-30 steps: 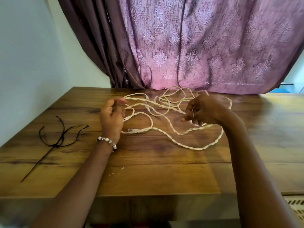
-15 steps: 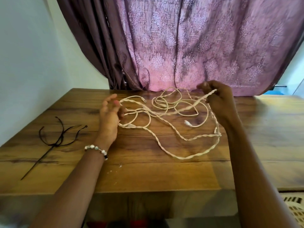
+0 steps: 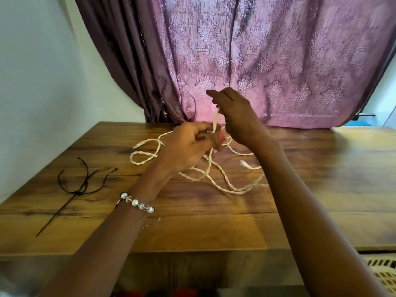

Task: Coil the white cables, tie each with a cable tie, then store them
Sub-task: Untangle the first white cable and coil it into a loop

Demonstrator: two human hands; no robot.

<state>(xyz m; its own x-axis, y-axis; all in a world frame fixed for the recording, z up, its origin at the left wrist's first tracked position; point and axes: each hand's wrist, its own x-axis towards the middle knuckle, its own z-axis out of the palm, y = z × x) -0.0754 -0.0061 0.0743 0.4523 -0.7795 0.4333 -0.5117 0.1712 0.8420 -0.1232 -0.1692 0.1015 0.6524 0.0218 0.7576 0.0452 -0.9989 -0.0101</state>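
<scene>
Tangled white cables (image 3: 222,183) lie in loose loops on the wooden table (image 3: 214,228), partly twisted together, with a white plug (image 3: 244,163) showing at the right. My left hand (image 3: 188,148) is raised over the pile, fingers curled round a strand. My right hand (image 3: 233,116) is just above and behind it, pinching the same strand, which runs up taut between the two hands. Black cable ties (image 3: 83,185) lie in a small bunch at the table's left side.
A purple patterned curtain (image 3: 257,61) hangs behind the table's far edge. A white wall stands at the left. A pale slatted basket (image 3: 383,275) shows at the lower right, below the table's near edge.
My right hand moved left from the far right of the pile and rose. My left hand closed on a strand and lifted it; the cable loops shifted on the table.
</scene>
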